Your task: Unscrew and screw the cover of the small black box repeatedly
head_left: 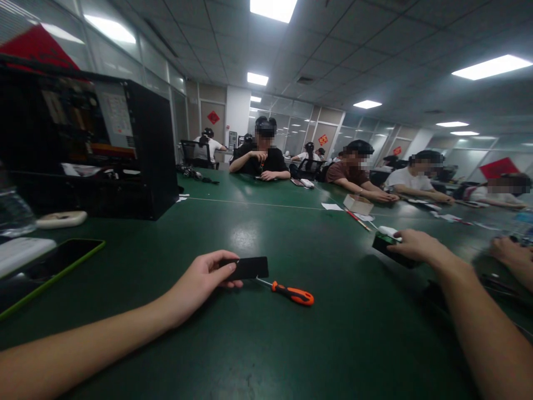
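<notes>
My left hand (209,273) pinches a thin black rectangular plate (250,268) between thumb and fingers, just above the table. Beside the plate's lower edge lies a screwdriver (293,293) with an orange and black handle, its metal shaft pointing toward my left hand. Far to the right, my right hand (418,246) has its fingers closed over a small dark box (391,249) with a green end. A white item (388,231) shows behind this box; whether it touches the box I cannot tell.
A black computer case (156,150) with an exposed side stands at the left. Near it lie a green-edged phone (62,272) and a white rounded item (61,219). Across the green table (250,350) sit several people. A cardboard box (358,204) stands back right; another person's hand (512,253) is at far right.
</notes>
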The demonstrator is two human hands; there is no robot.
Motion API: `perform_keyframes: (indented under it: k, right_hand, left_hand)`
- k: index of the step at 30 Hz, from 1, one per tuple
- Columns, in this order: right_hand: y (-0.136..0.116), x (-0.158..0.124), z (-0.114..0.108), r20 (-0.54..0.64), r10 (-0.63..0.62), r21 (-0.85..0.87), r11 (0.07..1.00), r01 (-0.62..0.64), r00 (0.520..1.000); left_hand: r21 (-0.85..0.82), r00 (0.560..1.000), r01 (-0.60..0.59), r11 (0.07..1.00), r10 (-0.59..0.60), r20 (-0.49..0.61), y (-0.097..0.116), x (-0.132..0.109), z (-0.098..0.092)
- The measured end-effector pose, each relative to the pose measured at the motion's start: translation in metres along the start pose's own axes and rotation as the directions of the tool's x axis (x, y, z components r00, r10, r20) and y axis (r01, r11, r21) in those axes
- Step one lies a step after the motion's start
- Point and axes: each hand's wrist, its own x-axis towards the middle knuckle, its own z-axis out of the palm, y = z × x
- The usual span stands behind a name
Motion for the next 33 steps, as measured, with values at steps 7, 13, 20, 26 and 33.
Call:
perform_keyframes:
  k: [7, 13, 20, 26, 33]
  right_hand:
    - [0.022, 0.01, 0.01, 0.051, 0.068, -0.02, 0.998, -0.067, 0.996]
    - [-0.017, -0.006, -0.003, -0.162, -0.112, 0.149, 0.979, 0.136, 0.98]
    - [-0.158, -0.106, 0.013, -0.337, -0.757, 0.598, 0.288, 0.748, 0.56]
    - [-0.202, -0.182, 0.019, -0.25, -0.929, 0.753, -0.008, 0.658, 0.275]
    - [-0.194, -0.178, 0.007, -0.236, -0.94, 0.658, 0.033, 0.752, 0.247]
  left_hand:
    - [0.017, 0.999, -0.013, 1.0, 0.013, 0.034, 0.003, -0.002, 0.001]
    - [0.018, 0.998, -0.011, 1.0, 0.01, 0.058, 0.001, -0.003, 0.0]
    - [0.237, 0.959, -0.25, 0.939, 0.206, 0.195, -0.003, -0.013, -0.001]
    - [0.321, 0.843, -0.533, 0.783, 0.454, 0.29, -0.003, -0.02, -0.001]
    - [0.363, 0.729, -0.684, 0.632, 0.579, 0.365, -0.006, -0.019, -0.001]
